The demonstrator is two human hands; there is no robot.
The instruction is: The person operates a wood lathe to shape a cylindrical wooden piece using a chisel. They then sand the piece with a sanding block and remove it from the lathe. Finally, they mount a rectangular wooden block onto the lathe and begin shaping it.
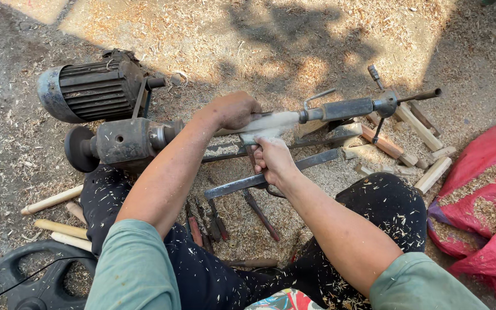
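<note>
Wood spindle (271,121) | axis left-right (spinning, blurred) | left hand (233,110) fingers closed over it | right hand (272,161) fingers gripping chisel (250,150)

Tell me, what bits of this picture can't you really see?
- Spinning wood piece: blurred white; its shape is unclear.
- Tool tip: hidden under the left hand and right hand.
- Black wheel: cut off by the bottom edge.
- Red sack: cut off at the right.
</note>
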